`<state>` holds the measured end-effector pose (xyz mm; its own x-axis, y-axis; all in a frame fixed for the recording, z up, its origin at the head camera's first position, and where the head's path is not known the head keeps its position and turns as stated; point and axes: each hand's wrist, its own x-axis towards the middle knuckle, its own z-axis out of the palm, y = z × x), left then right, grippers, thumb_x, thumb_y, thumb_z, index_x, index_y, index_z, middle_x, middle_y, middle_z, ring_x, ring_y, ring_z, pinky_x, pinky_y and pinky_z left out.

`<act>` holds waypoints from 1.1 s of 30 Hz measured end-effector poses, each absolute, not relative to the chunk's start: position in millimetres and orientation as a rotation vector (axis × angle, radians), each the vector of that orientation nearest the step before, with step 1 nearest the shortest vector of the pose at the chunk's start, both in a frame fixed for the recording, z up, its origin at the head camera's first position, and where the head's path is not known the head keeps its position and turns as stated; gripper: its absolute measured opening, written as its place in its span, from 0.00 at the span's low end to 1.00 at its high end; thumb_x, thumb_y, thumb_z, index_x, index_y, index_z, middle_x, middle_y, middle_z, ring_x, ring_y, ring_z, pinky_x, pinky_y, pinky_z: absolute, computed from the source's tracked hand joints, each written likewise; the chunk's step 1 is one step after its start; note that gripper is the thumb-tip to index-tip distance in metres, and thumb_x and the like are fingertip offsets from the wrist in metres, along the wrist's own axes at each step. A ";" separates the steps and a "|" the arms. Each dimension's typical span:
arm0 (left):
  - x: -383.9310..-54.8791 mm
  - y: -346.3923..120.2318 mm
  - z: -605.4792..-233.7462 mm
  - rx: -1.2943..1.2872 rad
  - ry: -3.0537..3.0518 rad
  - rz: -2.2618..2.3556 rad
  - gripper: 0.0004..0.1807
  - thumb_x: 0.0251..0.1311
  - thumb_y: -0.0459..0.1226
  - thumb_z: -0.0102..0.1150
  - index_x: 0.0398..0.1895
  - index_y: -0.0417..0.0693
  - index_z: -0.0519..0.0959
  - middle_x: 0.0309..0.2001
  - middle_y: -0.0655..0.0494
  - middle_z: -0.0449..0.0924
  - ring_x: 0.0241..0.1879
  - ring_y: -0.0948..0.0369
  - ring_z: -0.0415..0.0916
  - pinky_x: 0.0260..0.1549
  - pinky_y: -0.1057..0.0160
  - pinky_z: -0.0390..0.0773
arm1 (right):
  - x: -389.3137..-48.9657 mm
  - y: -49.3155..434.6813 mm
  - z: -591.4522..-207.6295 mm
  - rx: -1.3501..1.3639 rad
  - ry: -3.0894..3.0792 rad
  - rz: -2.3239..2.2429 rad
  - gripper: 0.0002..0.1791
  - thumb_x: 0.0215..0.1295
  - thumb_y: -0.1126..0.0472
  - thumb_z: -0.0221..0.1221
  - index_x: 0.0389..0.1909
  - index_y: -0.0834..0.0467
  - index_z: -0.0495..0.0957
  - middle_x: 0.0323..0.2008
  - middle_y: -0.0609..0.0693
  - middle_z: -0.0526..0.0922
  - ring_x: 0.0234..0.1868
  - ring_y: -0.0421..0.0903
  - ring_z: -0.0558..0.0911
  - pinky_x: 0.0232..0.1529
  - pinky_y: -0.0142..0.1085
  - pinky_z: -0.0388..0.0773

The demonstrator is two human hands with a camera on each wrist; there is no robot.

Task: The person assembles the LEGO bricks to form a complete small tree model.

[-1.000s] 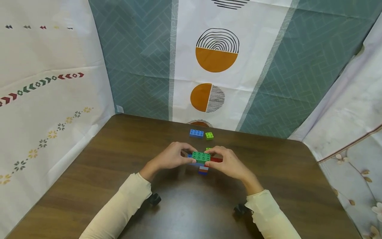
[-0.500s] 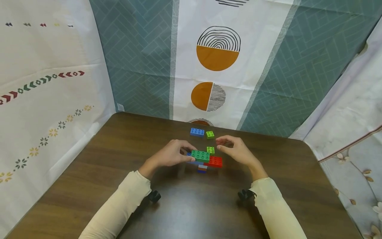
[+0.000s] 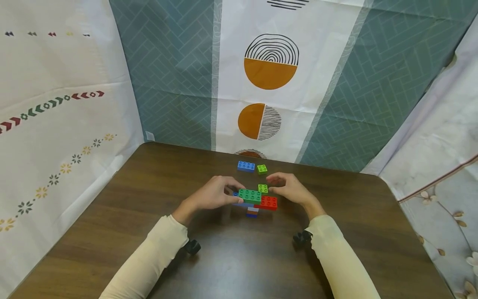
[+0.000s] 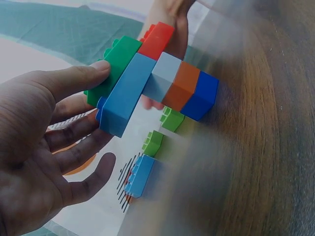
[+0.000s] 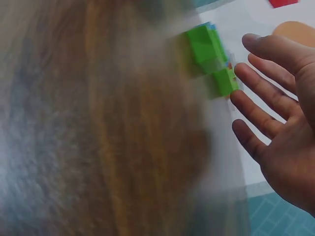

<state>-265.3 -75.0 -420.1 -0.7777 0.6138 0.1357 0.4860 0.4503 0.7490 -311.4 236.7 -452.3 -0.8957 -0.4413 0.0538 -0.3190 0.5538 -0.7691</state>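
A small tower of toy building bricks stands on the table. From the bottom it has a dark blue brick [image 4: 202, 97], an orange one [image 4: 182, 84] and a pale grey one [image 4: 164, 76]. Above these, a long blue brick [image 4: 129, 93] and a red brick [image 3: 269, 202] reach out to either side, with a green brick [image 3: 249, 195] across the top. My left hand [image 3: 213, 193] pinches the green brick's left end, thumb in front and fingers behind. My right hand [image 3: 293, 191], fingers relaxed and holding nothing, hovers just right of a lime green brick [image 3: 263, 188] behind the tower.
Farther back on the table lie another blue brick [image 3: 246, 166] and a second lime green brick [image 3: 262, 169]. Patterned cloth [image 3: 179, 83] hangs along the table's back edge, and white cloth [image 3: 56, 145] on the left. A small black device [image 3: 193, 247] sits at the left wrist.
My right hand has let go of the green brick and drawn away to the right, then shifted slightly back left. The left hand keeps its pinch on the brick.
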 end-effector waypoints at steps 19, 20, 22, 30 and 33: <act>-264.4 -75.3 -420.0 0.988 2.523 1.262 0.19 0.61 0.43 0.74 0.54 0.48 0.86 0.48 0.54 0.86 0.42 0.60 0.84 0.45 0.64 0.87 | -318.0 230.5 -467.7 -0.602 2.660 -1.163 0.18 0.64 0.62 0.68 0.55 0.58 0.84 0.49 0.55 0.87 0.52 0.52 0.81 0.63 0.55 0.77; -264.2 -75.4 -419.9 0.986 2.524 1.260 0.19 0.61 0.43 0.74 0.54 0.48 0.86 0.48 0.54 0.86 0.42 0.60 0.84 0.46 0.64 0.87 | -317.7 230.2 -467.1 -0.596 2.662 -1.163 0.18 0.64 0.62 0.68 0.55 0.58 0.84 0.48 0.55 0.87 0.52 0.52 0.81 0.62 0.55 0.77; -263.7 -75.9 -419.4 0.984 2.527 1.258 0.19 0.61 0.43 0.74 0.54 0.48 0.86 0.48 0.54 0.86 0.42 0.60 0.84 0.45 0.64 0.87 | -317.4 230.2 -466.0 -0.572 2.664 -1.168 0.18 0.63 0.61 0.68 0.55 0.58 0.84 0.48 0.55 0.87 0.51 0.52 0.81 0.62 0.55 0.77; -263.1 -75.7 -419.1 0.980 2.534 1.250 0.19 0.60 0.43 0.74 0.53 0.49 0.86 0.48 0.54 0.86 0.41 0.60 0.84 0.45 0.66 0.86 | -312.1 238.2 -456.2 -0.540 2.712 -1.165 0.18 0.65 0.58 0.68 0.55 0.56 0.84 0.50 0.55 0.87 0.53 0.53 0.80 0.62 0.57 0.76; -263.5 -75.0 -419.8 0.984 2.536 1.245 0.19 0.60 0.43 0.74 0.53 0.49 0.86 0.48 0.54 0.86 0.41 0.60 0.84 0.44 0.66 0.86 | -304.8 241.4 -447.7 -0.554 2.737 -1.179 0.18 0.65 0.57 0.69 0.55 0.55 0.84 0.52 0.54 0.87 0.55 0.55 0.81 0.62 0.59 0.76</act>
<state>-263.5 -75.0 -419.8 -0.7739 0.6163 0.1457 0.4922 0.4404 0.7509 -304.8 241.4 -447.7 -0.9272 -0.3720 0.0426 -0.2865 0.6317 -0.7203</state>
